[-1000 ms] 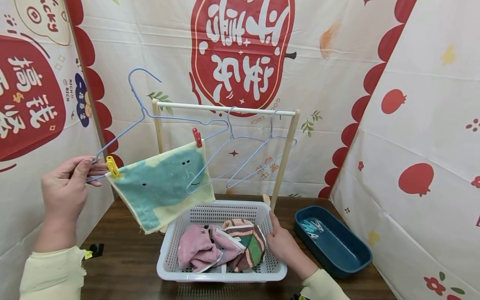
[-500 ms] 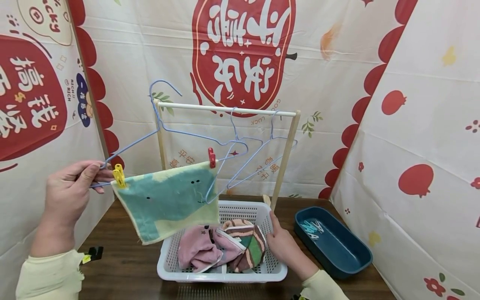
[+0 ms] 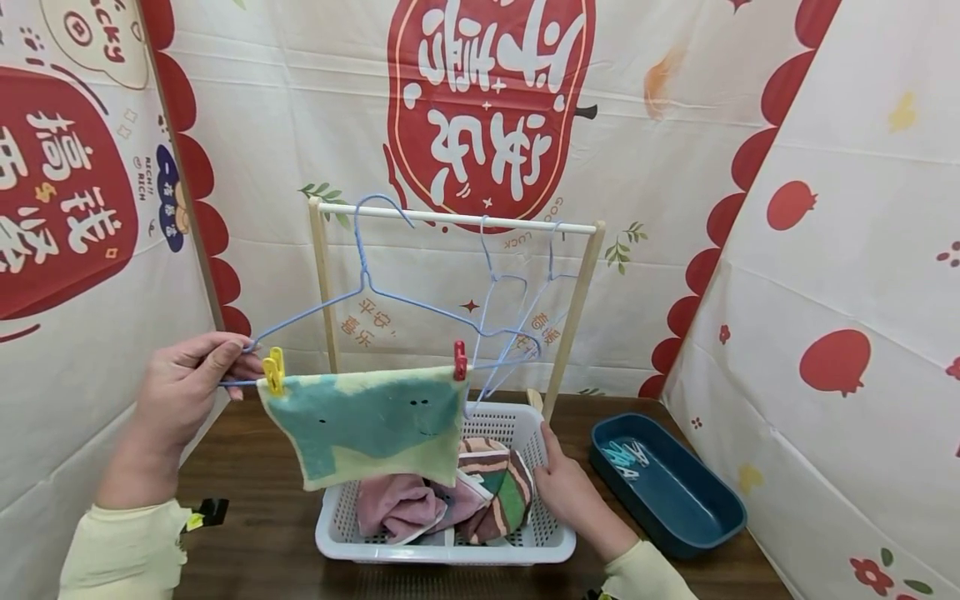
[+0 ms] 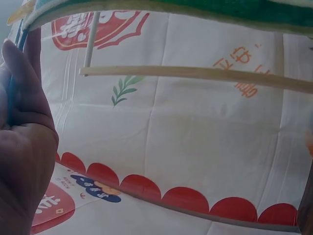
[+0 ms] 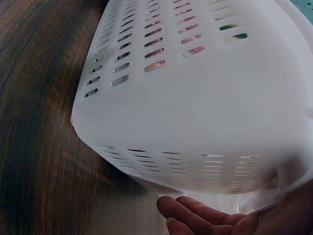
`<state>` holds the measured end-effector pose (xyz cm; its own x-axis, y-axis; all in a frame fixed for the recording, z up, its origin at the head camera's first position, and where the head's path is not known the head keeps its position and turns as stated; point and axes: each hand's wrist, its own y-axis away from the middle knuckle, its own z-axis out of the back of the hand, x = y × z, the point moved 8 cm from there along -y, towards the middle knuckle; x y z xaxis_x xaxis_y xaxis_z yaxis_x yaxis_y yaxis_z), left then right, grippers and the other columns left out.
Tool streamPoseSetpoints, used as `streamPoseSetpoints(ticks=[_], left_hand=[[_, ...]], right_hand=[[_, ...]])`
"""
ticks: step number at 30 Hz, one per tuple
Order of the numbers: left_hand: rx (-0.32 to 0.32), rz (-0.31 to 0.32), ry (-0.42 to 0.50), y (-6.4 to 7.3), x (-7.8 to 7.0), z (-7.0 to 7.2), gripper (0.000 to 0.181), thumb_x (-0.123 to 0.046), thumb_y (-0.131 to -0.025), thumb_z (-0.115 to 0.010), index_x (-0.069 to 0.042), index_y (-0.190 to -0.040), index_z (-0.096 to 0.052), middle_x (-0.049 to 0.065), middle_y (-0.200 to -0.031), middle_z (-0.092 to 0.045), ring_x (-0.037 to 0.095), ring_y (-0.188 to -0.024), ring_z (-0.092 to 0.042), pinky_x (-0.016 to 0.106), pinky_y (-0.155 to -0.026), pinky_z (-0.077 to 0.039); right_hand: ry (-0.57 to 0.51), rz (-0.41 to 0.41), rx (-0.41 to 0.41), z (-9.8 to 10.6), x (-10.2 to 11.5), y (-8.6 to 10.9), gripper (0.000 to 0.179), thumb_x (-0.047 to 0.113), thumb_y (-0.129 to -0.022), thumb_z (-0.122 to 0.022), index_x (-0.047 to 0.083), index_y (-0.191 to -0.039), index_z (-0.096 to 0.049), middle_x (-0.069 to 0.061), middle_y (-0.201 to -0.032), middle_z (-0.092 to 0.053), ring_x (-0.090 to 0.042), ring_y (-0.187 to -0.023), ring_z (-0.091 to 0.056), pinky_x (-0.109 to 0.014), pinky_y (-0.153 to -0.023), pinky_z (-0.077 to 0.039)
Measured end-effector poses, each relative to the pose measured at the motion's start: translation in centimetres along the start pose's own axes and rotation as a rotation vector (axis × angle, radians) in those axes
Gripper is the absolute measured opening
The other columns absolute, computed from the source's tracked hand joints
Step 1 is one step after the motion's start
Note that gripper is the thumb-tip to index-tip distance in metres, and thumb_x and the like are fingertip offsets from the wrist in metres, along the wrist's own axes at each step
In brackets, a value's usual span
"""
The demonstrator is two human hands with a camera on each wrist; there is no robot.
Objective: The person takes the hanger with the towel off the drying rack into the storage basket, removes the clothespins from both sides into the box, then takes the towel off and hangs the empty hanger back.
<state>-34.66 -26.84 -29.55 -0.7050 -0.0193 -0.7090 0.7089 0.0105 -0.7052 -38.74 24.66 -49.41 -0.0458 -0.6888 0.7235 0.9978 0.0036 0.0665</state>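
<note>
My left hand (image 3: 187, 383) pinches the left corner of a blue wire clothes hanger (image 3: 442, 312), held up before the rack's bar. From its lower wire hangs a small teal and pale-yellow towel (image 3: 360, 425), clipped by a yellow clothespin (image 3: 273, 372) at the left and a red clothespin (image 3: 460, 361) at the right. The hanger's hook stands close by the white bar in the head view. My right hand (image 3: 570, 487) grips the right rim of a white plastic basket (image 3: 442, 554), thumb at the top, fingers (image 5: 190, 215) along the outer wall.
A small clothes rack (image 3: 450, 218) carries two blue hangers (image 3: 555, 250) at its right. Pink (image 3: 401, 504) and striped (image 3: 498, 500) cloths lie in the basket. A dark blue tray (image 3: 675, 492) with several clothespins (image 3: 624, 458) stands right. Printed curtains surround the wooden table (image 3: 255, 467).
My left hand has moved right and down with the hanger and towel, and the hanger has levelled and come nearer the bar. My right hand has stayed on the basket.
</note>
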Motion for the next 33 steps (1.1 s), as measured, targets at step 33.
streamPoseSetpoints(ticks=[33], left_hand=[[0.200,0.030,-0.007,0.5,2.6,-7.0,0.018,0.009,-0.109,-0.060,0.004,-0.110,-0.077,0.003,-0.087,-0.081,0.012,-0.073,-0.079,0.022,-0.051,-0.059]], right_hand=[[0.018,-0.010,0.000,0.0,-0.1,-0.3,0.074,0.024,-0.114,-0.051,0.019,-0.179,-0.016,-0.033,-0.165,-0.046,-0.046,-0.130,-0.067,-0.064,-0.092,-0.065]])
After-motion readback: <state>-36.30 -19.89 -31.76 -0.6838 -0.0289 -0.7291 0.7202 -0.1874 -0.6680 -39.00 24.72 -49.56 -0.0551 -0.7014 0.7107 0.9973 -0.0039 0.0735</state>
